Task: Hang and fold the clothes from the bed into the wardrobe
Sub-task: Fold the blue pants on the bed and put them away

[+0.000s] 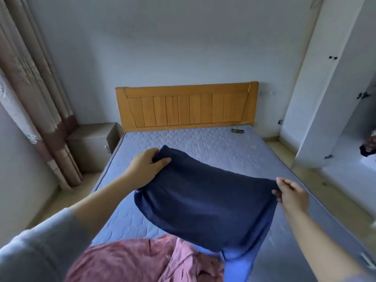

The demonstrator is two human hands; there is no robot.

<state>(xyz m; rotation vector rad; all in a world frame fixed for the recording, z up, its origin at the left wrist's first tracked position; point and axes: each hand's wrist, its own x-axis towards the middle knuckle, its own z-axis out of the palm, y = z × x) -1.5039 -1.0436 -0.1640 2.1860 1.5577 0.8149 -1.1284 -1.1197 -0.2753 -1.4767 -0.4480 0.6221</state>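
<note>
**Desk:** What is going on above the bed (203, 139)?

**Photographer:** A person is holding a navy garment (205, 202) spread in the air over the mattress, stretched between both hands. The left hand (146, 165) is gripping the far left corner, thumb on top and fingers curled under the cloth. The right hand (291, 192) is pinching the right edge between thumb and fingertips.

**Desk:** How is the cloth behaving?

**Photographer:** It is sagging in the middle and drooping at the near end, so it is reading as soft, light and limp. Taking it by the corners or along a hem, as both hands are doing, is probably the surest hold for a fold.

**Desk:** What is escaping the lens?

**Photographer:** The kind of garment is proving hard to tell. A brighter blue patch under its near end may be lining or another piece. A pink garment (130, 259) is lying crumpled at the bottom edge, and the frame is cutting it off. The wardrobe (317, 88) at right is showing only a door and a slice of its inside, where something dark (369, 147) is sitting, too blurred to name. A small dark object (237, 130) is lying near the headboard (187, 106), too small to identify.
</note>
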